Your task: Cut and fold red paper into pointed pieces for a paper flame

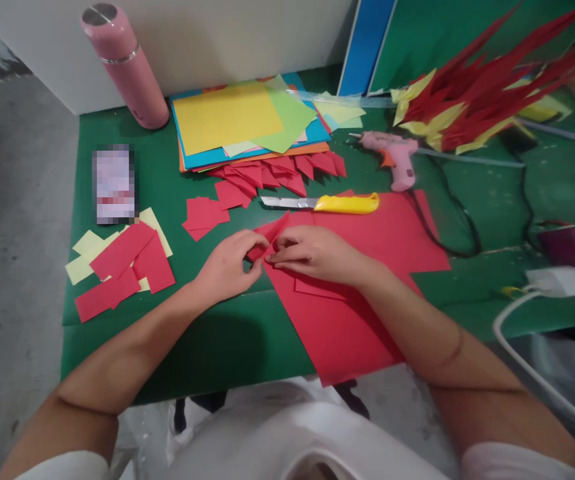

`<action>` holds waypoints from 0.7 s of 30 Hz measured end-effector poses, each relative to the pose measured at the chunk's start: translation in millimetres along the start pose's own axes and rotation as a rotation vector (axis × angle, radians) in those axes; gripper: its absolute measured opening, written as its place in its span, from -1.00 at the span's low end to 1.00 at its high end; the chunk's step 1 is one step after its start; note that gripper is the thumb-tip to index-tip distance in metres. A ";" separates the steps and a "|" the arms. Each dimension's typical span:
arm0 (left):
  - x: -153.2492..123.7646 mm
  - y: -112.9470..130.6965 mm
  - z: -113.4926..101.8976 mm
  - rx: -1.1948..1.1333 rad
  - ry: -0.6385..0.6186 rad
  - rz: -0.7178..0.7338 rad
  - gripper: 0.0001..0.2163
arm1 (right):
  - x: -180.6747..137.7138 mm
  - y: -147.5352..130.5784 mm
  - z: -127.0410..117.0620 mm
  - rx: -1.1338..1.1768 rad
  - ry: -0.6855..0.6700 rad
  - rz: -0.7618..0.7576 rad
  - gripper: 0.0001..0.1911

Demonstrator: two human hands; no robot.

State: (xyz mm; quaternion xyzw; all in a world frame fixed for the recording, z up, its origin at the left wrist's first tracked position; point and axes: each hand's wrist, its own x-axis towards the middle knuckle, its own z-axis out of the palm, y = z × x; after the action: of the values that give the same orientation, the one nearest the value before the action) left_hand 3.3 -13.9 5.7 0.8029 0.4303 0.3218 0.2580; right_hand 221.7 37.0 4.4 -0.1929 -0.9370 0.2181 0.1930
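Note:
Between my two hands is a small folded piece of red paper [272, 230], one pointed corner standing up. My left hand [232, 263] pinches its left side between thumb and fingers. From the right, my right hand [312, 253] grips its other side, fingertips close to the left thumb. Under my right hand and forearm lie large red paper sheets [337, 333]. Just beyond the hands rests a box cutter [342, 203] with a yellow handle, its blade pointing left. Small red paper squares [207, 217] and a row of folded red pieces [277, 175] lie past my left hand.
A pink bottle [127, 67] stands at the back left, near a blurred-out flat object [114, 183]. Red and yellow strips [122, 267] lie left. Coloured sheets [227, 120], a pink glue gun [392, 153] with a black cord, and red-yellow paper spikes [467, 100] occupy the back.

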 end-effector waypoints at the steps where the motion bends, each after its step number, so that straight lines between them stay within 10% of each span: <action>1: -0.4 0.2 -0.5 -0.008 -0.002 -0.008 -0.74 | 0.3 -0.5 -0.3 -0.001 -0.004 -0.003 -0.76; 21: -2.4 -3.1 1.5 0.005 -0.055 -0.036 -0.60 | 5.0 -9.9 -9.1 -0.070 -0.143 -0.049 -0.67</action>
State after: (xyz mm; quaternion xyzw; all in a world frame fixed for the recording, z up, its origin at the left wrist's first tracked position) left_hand 1.8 -14.6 2.0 0.8043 0.4382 0.2940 0.2732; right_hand 218.7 34.1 18.2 -0.1603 -0.9599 0.1936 0.1240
